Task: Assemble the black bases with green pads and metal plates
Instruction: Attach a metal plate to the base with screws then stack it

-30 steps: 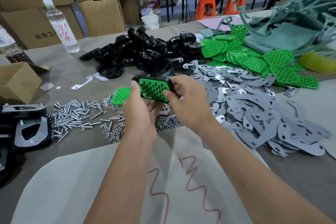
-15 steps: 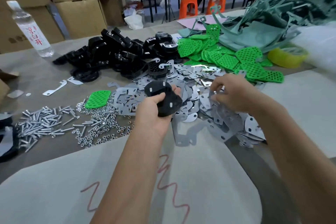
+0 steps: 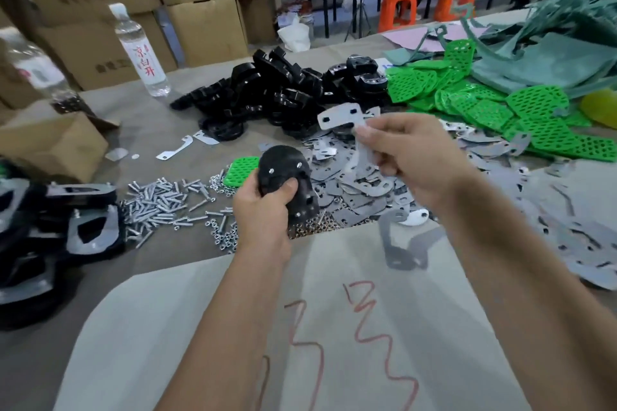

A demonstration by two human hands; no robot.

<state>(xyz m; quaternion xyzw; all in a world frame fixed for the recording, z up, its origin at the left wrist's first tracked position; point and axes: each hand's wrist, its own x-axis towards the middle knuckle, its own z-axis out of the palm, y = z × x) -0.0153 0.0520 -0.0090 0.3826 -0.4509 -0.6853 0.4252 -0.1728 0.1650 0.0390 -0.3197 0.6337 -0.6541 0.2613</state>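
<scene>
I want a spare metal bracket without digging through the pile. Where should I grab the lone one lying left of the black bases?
Pinch the lone metal bracket at its wider upper-right end, coming from above; it lies flat and apart on the paper.

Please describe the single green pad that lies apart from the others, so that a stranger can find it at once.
Start at the big heap of black plastic bases in the middle of the table. Come toward the scattered silver screws. There lies one green perforated pad, alone beside the left hand, far from the green pile.
</scene>
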